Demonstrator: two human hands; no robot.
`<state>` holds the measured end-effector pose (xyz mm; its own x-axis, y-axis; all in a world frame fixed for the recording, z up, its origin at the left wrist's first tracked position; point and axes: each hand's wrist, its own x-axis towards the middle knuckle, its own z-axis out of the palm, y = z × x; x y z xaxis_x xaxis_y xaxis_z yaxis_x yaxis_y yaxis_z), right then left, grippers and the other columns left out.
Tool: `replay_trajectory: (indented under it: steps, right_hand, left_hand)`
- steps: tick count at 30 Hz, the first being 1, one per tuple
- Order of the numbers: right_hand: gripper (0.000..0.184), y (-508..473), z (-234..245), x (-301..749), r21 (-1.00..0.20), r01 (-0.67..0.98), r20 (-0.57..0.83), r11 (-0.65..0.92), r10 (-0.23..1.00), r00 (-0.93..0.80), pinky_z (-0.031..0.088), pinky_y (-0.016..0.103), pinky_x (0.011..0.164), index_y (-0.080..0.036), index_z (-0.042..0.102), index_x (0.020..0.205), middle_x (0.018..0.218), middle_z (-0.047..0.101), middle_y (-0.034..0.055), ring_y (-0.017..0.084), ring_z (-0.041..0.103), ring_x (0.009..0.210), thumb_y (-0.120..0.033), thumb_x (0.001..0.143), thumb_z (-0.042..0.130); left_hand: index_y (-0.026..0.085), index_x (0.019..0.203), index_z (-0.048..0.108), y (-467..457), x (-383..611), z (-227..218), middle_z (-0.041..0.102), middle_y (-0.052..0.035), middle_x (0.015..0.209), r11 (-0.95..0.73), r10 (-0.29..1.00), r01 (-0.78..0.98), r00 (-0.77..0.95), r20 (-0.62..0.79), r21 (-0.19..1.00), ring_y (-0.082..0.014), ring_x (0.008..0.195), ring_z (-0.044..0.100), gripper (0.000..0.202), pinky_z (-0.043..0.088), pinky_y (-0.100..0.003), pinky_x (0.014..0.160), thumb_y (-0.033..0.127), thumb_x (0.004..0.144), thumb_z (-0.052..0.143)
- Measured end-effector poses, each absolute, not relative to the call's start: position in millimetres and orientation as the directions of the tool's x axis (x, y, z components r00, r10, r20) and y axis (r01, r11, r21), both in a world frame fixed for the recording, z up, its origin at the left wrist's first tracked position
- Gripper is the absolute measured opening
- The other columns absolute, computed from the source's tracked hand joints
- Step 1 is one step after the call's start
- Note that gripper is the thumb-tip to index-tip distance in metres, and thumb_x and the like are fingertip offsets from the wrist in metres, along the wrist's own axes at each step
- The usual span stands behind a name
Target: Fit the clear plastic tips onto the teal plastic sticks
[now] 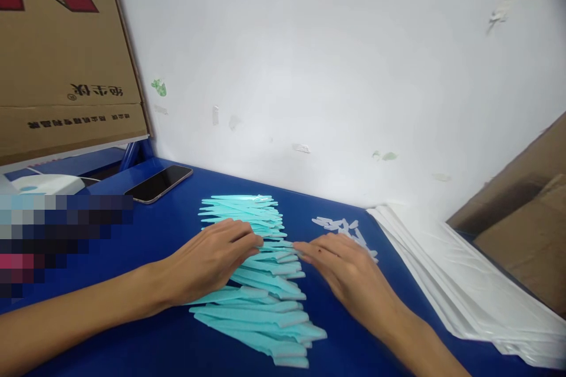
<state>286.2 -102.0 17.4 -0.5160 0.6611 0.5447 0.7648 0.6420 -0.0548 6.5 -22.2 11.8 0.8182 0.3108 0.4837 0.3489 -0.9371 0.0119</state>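
Note:
Many slim turquoise eyebrow razors [278, 313] lie side by side in a loose row on the blue table, their ends pointing left and right. My left hand [216, 256] arches over the middle of the row, fingers curled and pinched on one razor. The right hand [342, 262] pinches the right end of that same razor between thumb and fingers. The fingertips of both hands are partly hidden. A flatter group of razors [247, 207] lies beyond my left hand. Small white plastic pieces [340, 227] are scattered just behind my right hand.
White plastic bags [460, 288] are stacked along the right side of the blue table [145, 341]. A phone [161, 184] rests at the back left, near a large cardboard box [66, 59]. More cardboard [526, 218] stands at right. The white wall [318, 59] borders the table's far edge.

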Motion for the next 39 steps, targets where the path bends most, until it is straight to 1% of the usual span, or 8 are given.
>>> replay_trajectory:
  steps: [5,16,20,23,28,31,36,39]
  right_hand:
    - [0.039,-109.1,15.9,274.2,0.007,0.735,0.627,0.678,0.570,-0.531,0.049,0.032,0.067,-0.018,0.062,0.131,0.091,0.072,0.0057,0.018,0.063,0.073,-0.001,0.099,0.047]
    - [0.039,-111.0,14.2,268.9,0.101,0.748,0.620,0.656,0.546,-0.563,0.046,0.031,0.064,-0.017,0.064,0.128,0.086,0.073,0.0049,0.016,0.061,0.068,-0.002,0.102,0.041]
    - [0.026,-105.6,17.5,272.3,0.079,0.769,0.566,0.634,0.606,-0.559,0.051,0.035,0.071,-0.019,0.066,0.126,0.094,0.076,0.0068,0.020,0.069,0.079,-0.017,0.104,0.053]
    - [0.029,-100.9,20.9,281.8,0.061,0.834,0.507,0.549,0.702,-0.500,0.053,0.041,0.082,-0.019,0.065,0.130,0.106,0.077,0.0099,0.025,0.071,0.094,-0.030,0.105,0.054]
    - [0.018,-93.6,19.2,305.9,0.001,0.871,0.348,0.491,0.816,-0.461,0.050,0.044,0.088,-0.023,0.074,0.106,0.102,0.077,0.0041,0.024,0.071,0.093,-0.027,0.104,0.056]
    - [0.017,-91.4,17.0,315.0,-0.024,0.881,0.290,0.473,0.846,-0.446,0.049,0.045,0.090,-0.023,0.074,0.109,0.103,0.077,0.0035,0.025,0.070,0.095,-0.031,0.102,0.061]
    - [0.009,-90.3,19.7,320.0,-0.060,0.884,0.228,0.464,0.868,-0.441,0.048,0.043,0.089,-0.023,0.074,0.103,0.101,0.078,0.0027,0.026,0.071,0.094,-0.028,0.097,0.068]
    - [0.004,-89.4,22.7,322.0,-0.077,0.885,0.198,0.459,0.877,-0.437,0.049,0.039,0.083,-0.023,0.073,0.097,0.094,0.077,0.0017,0.024,0.072,0.088,-0.023,0.096,0.069]
  left_hand:
    - [0.018,0.113,0.053,-28.0,6.7,10.7,0.061,-0.0036,0.091,-0.961,0.260,0.271,0.820,0.509,0.054,-0.0146,0.070,0.057,0.017,0.045,-0.025,0.060,0.011,0.107,0.038]
    - [0.019,0.106,0.056,-29.1,6.8,13.8,0.060,-0.0014,0.084,-0.955,0.257,0.298,0.824,0.505,0.000,-0.0145,0.066,0.054,0.019,0.041,-0.027,0.055,0.014,0.107,0.038]
    - [0.019,0.103,0.059,-27.4,8.0,15.2,0.061,-0.0023,0.083,-0.936,0.279,0.345,0.852,0.444,-0.073,-0.0160,0.065,0.054,0.023,0.042,-0.029,0.059,0.016,0.108,0.037]
    - [0.018,0.100,0.060,-23.4,7.7,13.9,0.061,-0.0036,0.084,-0.918,0.327,0.386,0.865,0.380,-0.090,-0.0190,0.071,0.056,0.021,0.043,-0.032,0.068,0.017,0.107,0.041]
    - [0.019,0.102,0.062,-22.9,6.4,13.3,0.061,-0.0052,0.090,-0.892,0.431,0.452,0.858,0.280,-0.014,-0.0224,0.084,0.057,0.017,0.045,-0.036,0.080,0.020,0.106,0.046]
    - [0.020,0.106,0.063,-23.6,5.9,15.9,0.061,-0.0065,0.099,-0.894,0.434,0.447,0.853,0.291,0.024,-0.0235,0.090,0.056,0.017,0.046,-0.039,0.085,0.028,0.107,0.047]
    - [0.017,0.105,0.066,-12.6,3.3,15.5,0.062,-0.0088,0.097,-0.855,0.480,0.515,0.826,0.295,-0.052,-0.0244,0.090,0.056,0.023,0.047,-0.037,0.078,0.019,0.107,0.043]
    - [0.016,0.101,0.067,-4.6,0.2,11.8,0.062,-0.0096,0.099,-0.810,0.544,0.581,0.793,0.272,-0.074,-0.0254,0.093,0.056,0.017,0.047,-0.038,0.079,0.019,0.105,0.051]
